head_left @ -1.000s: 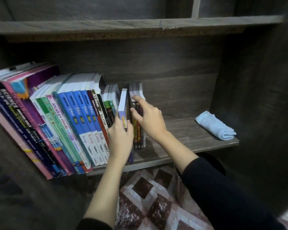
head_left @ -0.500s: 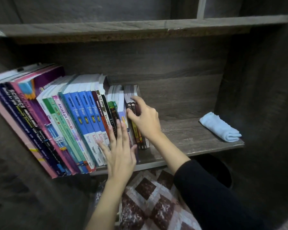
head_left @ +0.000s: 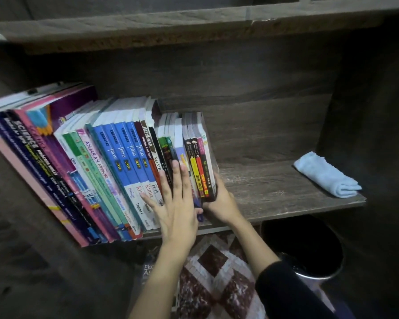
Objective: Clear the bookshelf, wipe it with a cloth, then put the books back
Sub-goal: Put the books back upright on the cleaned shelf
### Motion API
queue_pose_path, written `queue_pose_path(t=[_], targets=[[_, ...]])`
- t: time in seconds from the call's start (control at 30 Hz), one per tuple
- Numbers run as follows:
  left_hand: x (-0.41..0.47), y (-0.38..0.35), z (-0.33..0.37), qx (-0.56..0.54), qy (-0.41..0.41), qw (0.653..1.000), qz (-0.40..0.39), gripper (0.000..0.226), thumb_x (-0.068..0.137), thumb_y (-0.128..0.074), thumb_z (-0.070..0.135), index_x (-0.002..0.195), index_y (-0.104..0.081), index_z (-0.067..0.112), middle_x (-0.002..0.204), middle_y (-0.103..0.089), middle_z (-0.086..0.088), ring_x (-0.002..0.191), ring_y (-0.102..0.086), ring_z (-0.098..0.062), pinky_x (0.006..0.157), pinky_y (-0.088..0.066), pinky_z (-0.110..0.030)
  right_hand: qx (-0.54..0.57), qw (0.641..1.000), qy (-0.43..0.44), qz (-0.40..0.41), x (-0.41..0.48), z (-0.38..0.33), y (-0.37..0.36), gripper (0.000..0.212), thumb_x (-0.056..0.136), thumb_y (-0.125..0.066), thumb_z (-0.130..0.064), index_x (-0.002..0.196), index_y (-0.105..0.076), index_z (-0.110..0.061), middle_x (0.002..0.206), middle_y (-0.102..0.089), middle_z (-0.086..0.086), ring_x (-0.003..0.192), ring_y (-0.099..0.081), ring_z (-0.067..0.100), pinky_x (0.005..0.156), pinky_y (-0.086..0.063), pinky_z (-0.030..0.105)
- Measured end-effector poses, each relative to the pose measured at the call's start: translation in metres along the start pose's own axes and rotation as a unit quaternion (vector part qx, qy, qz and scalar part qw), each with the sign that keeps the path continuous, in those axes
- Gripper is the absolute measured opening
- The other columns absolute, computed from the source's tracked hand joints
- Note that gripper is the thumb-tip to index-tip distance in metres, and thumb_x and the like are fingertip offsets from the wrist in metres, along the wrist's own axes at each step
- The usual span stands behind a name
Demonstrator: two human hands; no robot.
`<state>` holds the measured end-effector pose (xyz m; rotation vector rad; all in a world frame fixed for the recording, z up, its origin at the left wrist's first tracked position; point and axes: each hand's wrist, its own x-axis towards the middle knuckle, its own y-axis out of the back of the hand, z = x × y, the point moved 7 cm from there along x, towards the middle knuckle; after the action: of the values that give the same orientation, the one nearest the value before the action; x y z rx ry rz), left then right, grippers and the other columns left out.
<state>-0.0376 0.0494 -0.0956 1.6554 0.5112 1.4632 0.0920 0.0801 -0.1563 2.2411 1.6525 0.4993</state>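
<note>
Your left hand (head_left: 176, 203): fingers straight, pressing flat against spines in row of books (head_left: 115, 162). Row leaning left, filling left half of shelf (head_left: 274, 187). Your right hand (head_left: 224, 203): curling round lower end of thin books (head_left: 199, 162) at row's right end, by shelf's front edge. Folded blue cloth (head_left: 325, 176) lying near shelf's right edge, well apart from books.

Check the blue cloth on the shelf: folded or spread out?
Folded. The blue cloth lies as a compact bundle at the right end of the shelf, layered folds showing at its near end, apart from the books.
</note>
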Motion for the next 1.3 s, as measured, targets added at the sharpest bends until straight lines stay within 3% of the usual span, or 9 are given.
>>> queue_pose_path(t=[0.3, 0.5, 0.63, 0.73, 0.83, 0.97, 1.13, 1.23, 1.3], targets=[[0.02, -0.011, 0.002, 0.072, 0.039, 0.997, 0.002, 0.153, 0.051, -0.083, 0.056, 0.143, 0.028, 0.004, 0.151, 0.034, -0.011, 0.138, 0.031, -0.028, 0.104, 0.022, -0.059, -0.033, 0.998, 0.058, -0.009, 0.002, 0.008, 0.007, 0.096, 0.074, -0.078, -0.025, 0.151, -0.022, -0.03, 0.14, -0.052, 0.0, 0.123, -0.053, 0.019, 0.102, -0.042, 0.027], [0.027, -0.016, 0.002, 0.116, 0.057, 0.992, -0.015, 0.145, 0.058, -0.074, 0.062, 0.143, 0.028, 0.003, 0.149, 0.036, -0.012, 0.137, 0.034, -0.028, 0.1, 0.01, -0.069, -0.074, 0.994, 0.075, -0.027, 0.006, 0.007, 0.005, 0.097, 0.071, -0.071, -0.041, 0.152, -0.021, -0.025, 0.15, -0.04, 0.001, 0.133, -0.042, 0.018, 0.107, -0.035, 0.027], [0.03, -0.015, 0.002, 0.102, 0.066, 0.992, -0.025, 0.146, 0.059, -0.076, 0.059, 0.142, 0.031, 0.005, 0.147, 0.041, -0.009, 0.135, 0.038, -0.024, 0.095, 0.012, -0.071, -0.065, 0.994, 0.056, -0.066, 0.008, 0.012, 0.004, 0.091, 0.077, -0.069, -0.021, 0.152, -0.018, -0.032, 0.155, -0.03, -0.004, 0.136, -0.038, 0.018, 0.108, -0.034, 0.028], [0.029, -0.014, 0.001, 0.095, 0.067, 0.993, -0.029, 0.144, 0.059, -0.08, 0.052, 0.144, 0.027, 0.006, 0.148, 0.039, -0.008, 0.136, 0.037, -0.024, 0.095, 0.011, -0.072, -0.037, 0.994, 0.043, -0.097, 0.009, 0.015, 0.007, 0.096, 0.075, -0.07, -0.012, 0.152, -0.017, -0.033, 0.154, -0.033, -0.004, 0.134, -0.042, 0.019, 0.111, -0.036, 0.039], [0.03, -0.014, 0.0, 0.087, 0.083, 0.991, -0.056, 0.14, 0.062, -0.082, 0.044, 0.144, 0.025, 0.006, 0.149, 0.037, -0.008, 0.137, 0.035, -0.024, 0.096, 0.008, -0.072, -0.022, 0.996, 0.022, -0.087, 0.01, 0.018, 0.012, 0.097, 0.074, -0.074, 0.002, 0.151, -0.022, -0.026, 0.15, -0.037, -0.004, 0.131, -0.044, 0.015, 0.111, -0.035, 0.03], [0.032, -0.017, 0.007, 0.039, 0.067, 0.991, -0.106, 0.132, 0.077, -0.07, 0.038, 0.131, 0.045, 0.007, 0.137, 0.054, -0.006, 0.127, 0.048, -0.023, 0.092, 0.016, -0.07, -0.042, 0.996, 0.036, -0.064, 0.011, 0.016, 0.015, 0.094, 0.074, -0.077, 0.0, 0.149, -0.027, -0.026, 0.147, -0.04, -0.004, 0.125, -0.045, 0.006, 0.11, -0.032, 0.024], [0.029, -0.015, 0.009, 0.058, 0.05, 0.992, -0.096, 0.131, 0.079, -0.068, 0.044, 0.131, 0.045, 0.003, 0.139, 0.051, -0.01, 0.125, 0.05, -0.024, 0.091, 0.015, -0.07, -0.06, 0.995, 0.048, -0.057, 0.009, 0.016, 0.018, 0.09, 0.074, -0.077, -0.002, 0.148, -0.03, -0.026, 0.143, -0.046, 0.0, 0.111, -0.047, -0.001, 0.097, -0.029, 0.006], [0.025, -0.018, 0.011, 0.075, 0.018, 0.996, -0.046, 0.139, 0.067, -0.075, 0.052, 0.141, 0.032, 0.003, 0.15, 0.036, -0.011, 0.138, 0.032, -0.024, 0.097, 0.01, -0.073, -0.065, 0.995, 0.052, -0.049, 0.009, 0.017, 0.019, 0.091, 0.075, -0.077, -0.004, 0.148, -0.028, -0.028, 0.143, -0.045, -0.001, 0.113, -0.046, -0.001, 0.097, -0.03, 0.006], [0.022, -0.024, 0.01, 0.077, 0.016, 0.996, -0.035, 0.141, 0.063, -0.078, 0.052, 0.144, 0.026, 0.004, 0.153, 0.029, -0.01, 0.143, 0.023, -0.023, 0.099, 0.01, -0.073, -0.065, 0.995, 0.05, -0.051, 0.01, 0.019, 0.017, 0.093, 0.074, -0.079, -0.009, 0.148, -0.027, -0.033, 0.143, -0.046, -0.004, 0.12, -0.048, 0.004, 0.106, -0.033, 0.016]])
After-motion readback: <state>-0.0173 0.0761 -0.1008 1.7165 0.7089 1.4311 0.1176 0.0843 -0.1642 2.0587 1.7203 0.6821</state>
